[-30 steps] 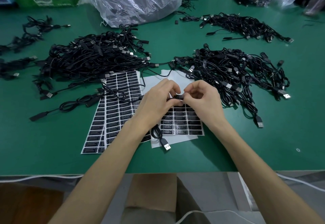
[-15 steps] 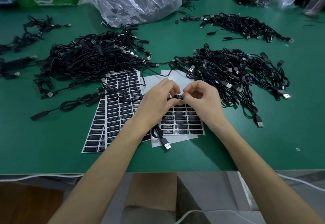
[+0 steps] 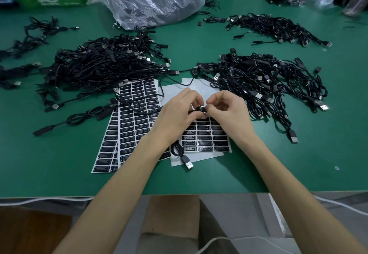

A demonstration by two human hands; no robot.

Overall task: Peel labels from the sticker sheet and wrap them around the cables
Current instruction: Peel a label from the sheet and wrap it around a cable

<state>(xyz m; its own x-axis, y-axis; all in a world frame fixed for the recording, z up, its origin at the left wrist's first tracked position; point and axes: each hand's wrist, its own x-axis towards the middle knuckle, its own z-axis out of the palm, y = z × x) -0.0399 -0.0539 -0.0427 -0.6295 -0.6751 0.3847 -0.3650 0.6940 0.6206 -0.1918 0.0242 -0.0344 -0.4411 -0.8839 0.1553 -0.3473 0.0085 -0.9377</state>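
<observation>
Head view: a black label (image 3: 201, 108) sits on a thin black cable (image 3: 176, 150), held between both hands just above the sticker sheet (image 3: 207, 136). The left hand (image 3: 177, 118) has its grip pinched on the cable at the label's left end; the right hand (image 3: 229, 114) pinches the label's right end with thumb and forefinger. The cable's loop and USB plug (image 3: 188, 164) lie below the left wrist on the sheet. A second sheet (image 3: 127, 126) lies just left, overlapped; cable piles (image 3: 103, 64) flank both on the green table (image 3: 298, 164)
</observation>
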